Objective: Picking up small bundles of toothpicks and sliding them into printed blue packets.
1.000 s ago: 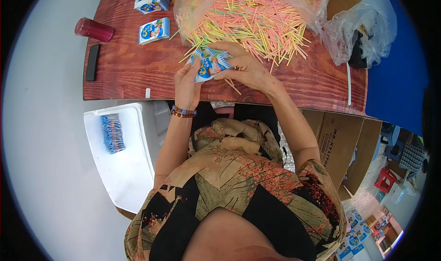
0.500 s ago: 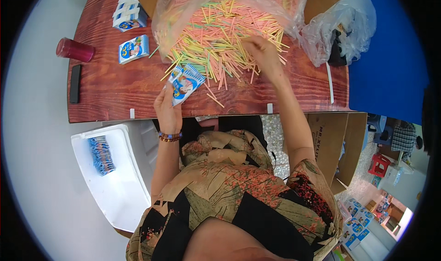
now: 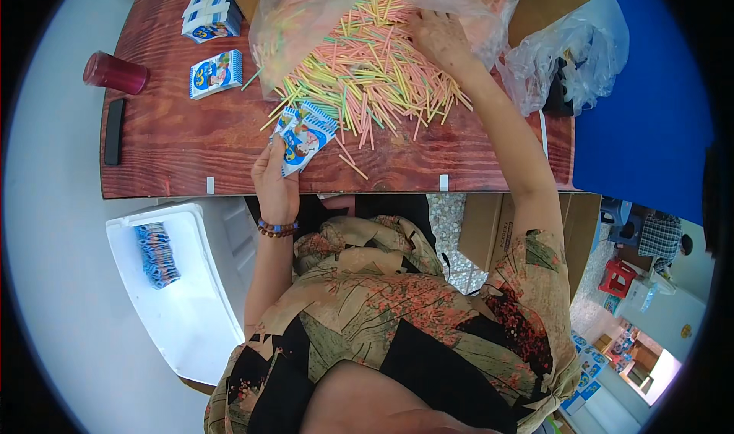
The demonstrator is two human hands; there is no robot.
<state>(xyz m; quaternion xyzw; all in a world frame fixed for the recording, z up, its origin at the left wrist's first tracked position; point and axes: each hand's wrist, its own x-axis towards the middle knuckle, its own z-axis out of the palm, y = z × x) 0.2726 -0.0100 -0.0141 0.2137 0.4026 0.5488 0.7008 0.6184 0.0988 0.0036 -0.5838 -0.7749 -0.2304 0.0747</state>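
My left hand (image 3: 277, 176) is closed round the lower left edge of a small blue-and-white printed packet (image 3: 306, 140), holding it above the table's near edge. Another packet seems to lie behind it, partly covered. Thin pastel sticks (image 3: 382, 75) in pink, yellow and green spill in a heap from a clear plastic bag (image 3: 287, 14). On the far right part of that heap rests my right hand (image 3: 442, 43), palm down, with its fingers stretched over the sticks; the fingertips are partly hidden. One more packet (image 3: 216, 75) lies flat to the left of the heap.
Bundled packets (image 3: 210, 10) stand at the far left, near a dark red cylinder (image 3: 116, 73) and a black bar (image 3: 114, 132). A crumpled clear bag (image 3: 604, 48) lies right. Below left, a white foam box (image 3: 191, 312) holds a row of packets (image 3: 157, 254). A person (image 3: 664, 239) is in the right background.
My right hand has moved farther away, from above the heap's right side onto the sticks near the bag opening. The left hand keeps its hold on the packet.
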